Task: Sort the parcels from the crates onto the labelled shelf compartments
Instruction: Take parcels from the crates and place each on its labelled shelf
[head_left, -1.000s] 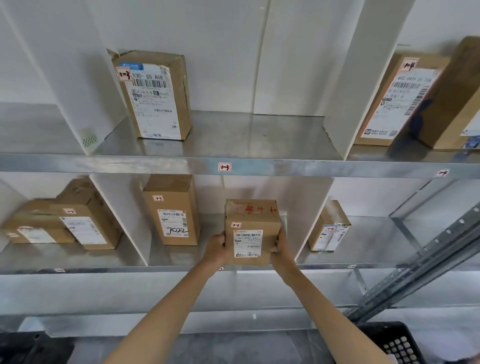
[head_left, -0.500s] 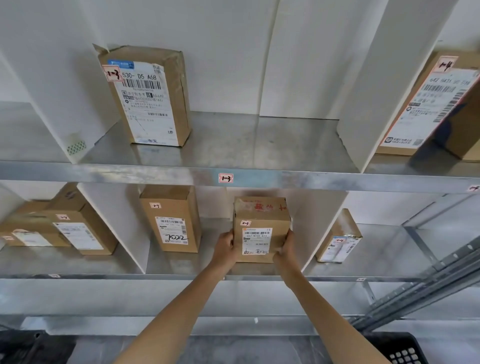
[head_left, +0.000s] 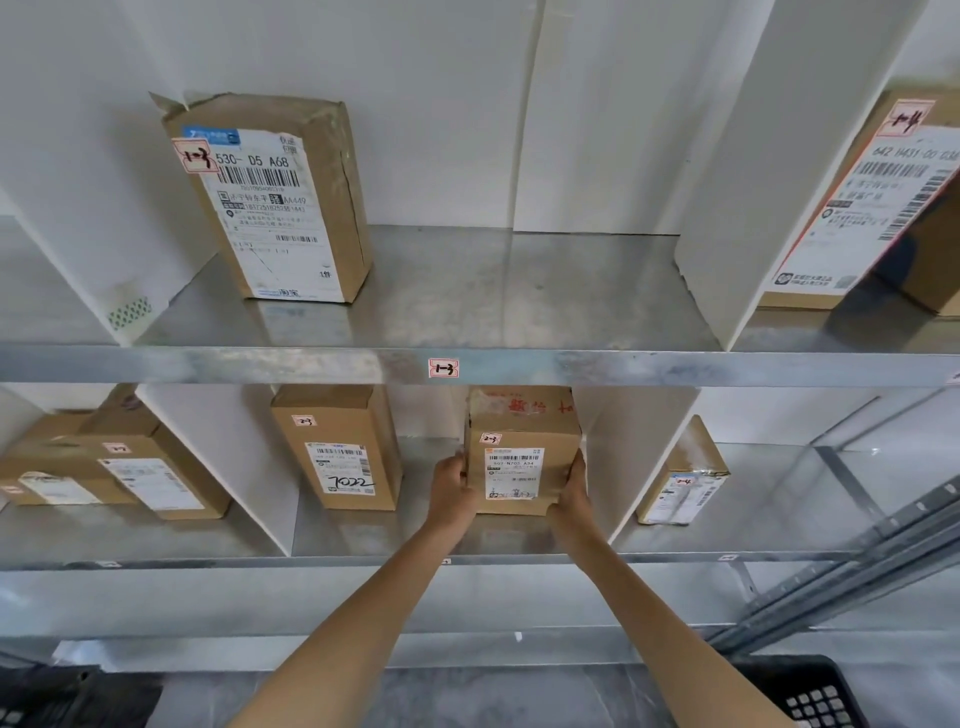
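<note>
White dividers split the galvanised shelf (head_left: 519, 540) into bays, and both of the person's arms reach up into the middle bay of the lower level. Between the two palms stands a small brown parcel (head_left: 522, 452), upright, its long axis running top to bottom and its printed label facing outward; the left hand (head_left: 453, 491) presses its left face and the right hand (head_left: 574, 488) its right face, both clasped on the cardboard low down near the base. Its bottom edge looks to be on the metal deck or a hair above it; I cannot tell which from here. It sits straight ahead of the hands and slightly above the wrists, neither hand nearer than the other. A taller parcel marked 7022 (head_left: 340, 449) stands apart to its left in the same bay, and the white divider (head_left: 631, 457) lies just beside the right hand. Letting go, I'd judge, means sliding both hands back toward the shelf lip, the right one minding that divider
</note>
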